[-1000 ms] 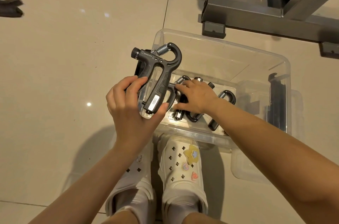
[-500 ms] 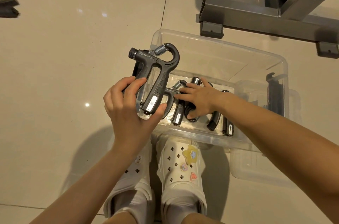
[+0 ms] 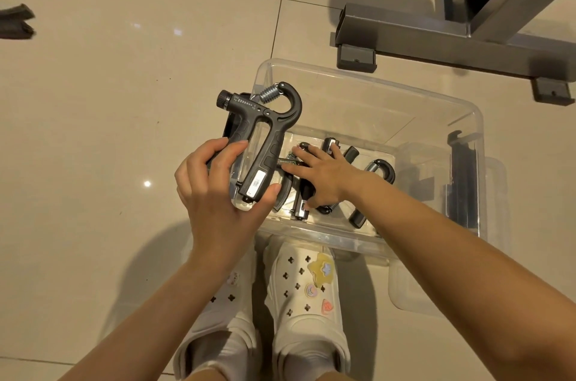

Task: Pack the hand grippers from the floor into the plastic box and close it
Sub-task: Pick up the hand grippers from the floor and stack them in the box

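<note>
A person's left hand point(image 3: 218, 190) pinches a black hand gripper point(image 3: 265, 137) over the clear plastic box's point(image 3: 374, 90) left rim, spring end pointing away, handles toward the person. The right hand point(image 3: 321, 174), fingers spread, presses on grippers lying in the box.

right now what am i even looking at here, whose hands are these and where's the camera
There is no machine here. A person wears a camera on the head, looking down past both arms to white clogs on a tiled floor. The left hand grips a black hand gripper with a metal spring, held at the left edge of a clear plastic box. The right hand reaches into the box and rests on the grippers in the box. A grey metal frame stands behind the box.
</note>
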`<state>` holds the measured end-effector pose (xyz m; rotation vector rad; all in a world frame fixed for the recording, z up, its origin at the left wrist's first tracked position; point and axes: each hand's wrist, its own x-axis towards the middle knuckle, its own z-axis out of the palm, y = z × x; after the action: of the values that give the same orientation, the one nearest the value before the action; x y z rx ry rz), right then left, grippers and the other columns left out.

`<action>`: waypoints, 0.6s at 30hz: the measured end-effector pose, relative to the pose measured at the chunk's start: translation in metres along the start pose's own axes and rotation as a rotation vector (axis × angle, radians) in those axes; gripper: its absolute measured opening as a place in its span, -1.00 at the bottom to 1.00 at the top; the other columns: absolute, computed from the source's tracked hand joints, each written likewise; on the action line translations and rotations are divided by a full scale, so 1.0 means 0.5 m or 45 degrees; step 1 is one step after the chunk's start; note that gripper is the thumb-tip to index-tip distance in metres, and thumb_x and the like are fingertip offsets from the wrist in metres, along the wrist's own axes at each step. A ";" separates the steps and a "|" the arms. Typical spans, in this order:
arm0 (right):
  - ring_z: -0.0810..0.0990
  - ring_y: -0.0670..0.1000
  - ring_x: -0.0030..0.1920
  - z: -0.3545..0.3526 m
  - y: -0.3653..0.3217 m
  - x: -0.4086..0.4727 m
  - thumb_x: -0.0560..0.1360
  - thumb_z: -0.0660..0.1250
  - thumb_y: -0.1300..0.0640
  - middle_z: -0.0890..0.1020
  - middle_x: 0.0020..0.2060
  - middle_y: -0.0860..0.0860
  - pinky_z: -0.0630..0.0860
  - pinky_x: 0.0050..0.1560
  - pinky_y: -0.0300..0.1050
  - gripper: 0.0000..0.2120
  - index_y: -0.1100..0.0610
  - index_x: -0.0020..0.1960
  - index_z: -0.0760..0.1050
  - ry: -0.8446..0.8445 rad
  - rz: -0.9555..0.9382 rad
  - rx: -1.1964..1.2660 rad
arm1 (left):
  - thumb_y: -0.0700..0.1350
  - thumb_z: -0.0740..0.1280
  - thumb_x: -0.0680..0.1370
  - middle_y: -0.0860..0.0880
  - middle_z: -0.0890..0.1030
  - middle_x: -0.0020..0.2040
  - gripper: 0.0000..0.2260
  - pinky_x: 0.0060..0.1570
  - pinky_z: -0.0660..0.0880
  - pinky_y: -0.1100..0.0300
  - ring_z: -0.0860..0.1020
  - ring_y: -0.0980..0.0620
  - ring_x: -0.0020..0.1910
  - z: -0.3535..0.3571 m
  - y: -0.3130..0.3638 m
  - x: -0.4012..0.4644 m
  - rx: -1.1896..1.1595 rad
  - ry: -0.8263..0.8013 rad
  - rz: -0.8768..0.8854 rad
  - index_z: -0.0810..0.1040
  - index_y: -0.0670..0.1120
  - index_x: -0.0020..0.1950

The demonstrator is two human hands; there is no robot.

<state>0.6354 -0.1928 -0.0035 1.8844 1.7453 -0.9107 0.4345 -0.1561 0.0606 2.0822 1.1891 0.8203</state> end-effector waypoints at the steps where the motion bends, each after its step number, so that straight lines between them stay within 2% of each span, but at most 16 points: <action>1: -0.16 0.12 0.53 -0.009 -0.002 -0.015 0.46 0.35 -0.14 -0.19 0.54 0.00 -0.21 0.45 0.31 -0.18 -0.17 0.53 -0.09 0.045 0.008 0.112 | 0.15 0.39 0.35 -0.05 0.41 0.25 -0.48 0.18 0.35 -0.17 0.28 -0.03 0.25 -0.001 0.000 0.000 -0.001 0.000 0.004 0.39 0.09 0.27; 3: -0.02 0.10 0.53 -0.033 0.000 -0.057 0.49 0.34 -0.07 -0.06 0.55 0.02 -0.02 0.48 0.20 -0.30 -0.12 0.52 0.07 0.244 0.041 0.353 | 0.13 0.41 0.34 -0.04 0.42 0.25 -0.46 0.20 0.35 -0.13 0.30 -0.04 0.24 -0.002 0.000 0.000 -0.016 0.005 0.002 0.40 0.06 0.27; 5: 0.10 0.09 0.50 -0.057 0.003 -0.110 0.50 0.35 -0.03 0.10 0.52 0.03 0.17 0.45 0.11 -0.40 -0.05 0.48 0.21 0.577 0.066 0.405 | 0.07 0.45 0.32 -0.05 0.43 0.25 -0.44 0.20 0.37 -0.07 0.32 -0.03 0.23 -0.006 0.003 0.001 -0.042 0.010 0.008 0.43 0.00 0.28; 7: 0.15 0.08 0.47 -0.083 -0.001 -0.165 0.46 0.39 -0.03 0.17 0.50 0.02 0.26 0.40 0.08 -0.35 -0.04 0.48 0.22 0.885 0.042 0.391 | -0.01 0.48 0.30 -0.07 0.47 0.22 -0.43 0.22 0.37 0.11 0.34 0.00 0.20 -0.016 0.009 0.005 -0.033 -0.008 0.097 0.45 -0.07 0.27; 8: 0.14 0.07 0.47 -0.099 -0.005 -0.187 0.43 0.43 -0.04 0.15 0.50 0.02 0.25 0.38 0.07 -0.27 -0.06 0.50 0.16 0.968 0.003 0.398 | -0.04 0.48 0.30 -0.06 0.49 0.20 -0.44 0.23 0.33 0.23 0.35 0.02 0.19 -0.024 0.011 0.011 -0.016 -0.042 0.175 0.45 -0.08 0.27; 10: 0.08 0.08 0.50 -0.132 -0.016 -0.217 0.36 0.48 -0.07 0.06 0.52 0.00 0.22 0.39 0.09 -0.11 -0.12 0.52 0.03 0.982 -0.115 0.284 | -0.08 0.50 0.29 -0.04 0.50 0.17 -0.44 0.24 0.24 0.36 0.36 0.03 0.19 -0.044 0.016 0.025 0.007 -0.194 0.374 0.46 -0.07 0.26; 13: -0.02 0.12 0.53 -0.145 -0.029 -0.226 0.31 0.52 -0.05 -0.06 0.55 -0.01 0.14 0.45 0.16 -0.04 -0.18 0.52 -0.02 0.795 -0.227 -0.031 | -0.09 0.49 0.31 0.02 0.46 0.17 -0.43 0.26 0.19 0.36 0.35 0.07 0.20 -0.065 0.020 0.035 -0.038 -0.417 0.579 0.42 -0.01 0.28; 15: -0.03 0.12 0.53 -0.123 -0.031 -0.223 0.32 0.52 -0.05 -0.07 0.55 -0.03 0.12 0.46 0.17 -0.07 -0.17 0.51 0.04 0.725 -0.217 -0.102 | -0.05 0.46 0.33 0.06 0.45 0.19 -0.44 0.26 0.21 0.35 0.36 0.08 0.21 -0.069 0.026 0.033 -0.102 -0.495 0.599 0.40 0.02 0.31; 18: -0.01 0.07 0.53 -0.090 -0.022 -0.224 0.32 0.50 -0.08 -0.02 0.55 -0.06 0.11 0.47 0.14 -0.15 -0.13 0.49 0.15 0.669 -0.207 0.012 | 0.01 0.44 0.33 0.14 0.44 0.20 -0.39 0.26 0.29 0.33 0.39 0.13 0.24 -0.071 0.038 0.033 -0.219 -0.610 0.547 0.35 0.09 0.35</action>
<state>0.6328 -0.2401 0.1078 2.1476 2.2192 -0.4960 0.4242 -0.1425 0.1006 2.2449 0.4103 0.5296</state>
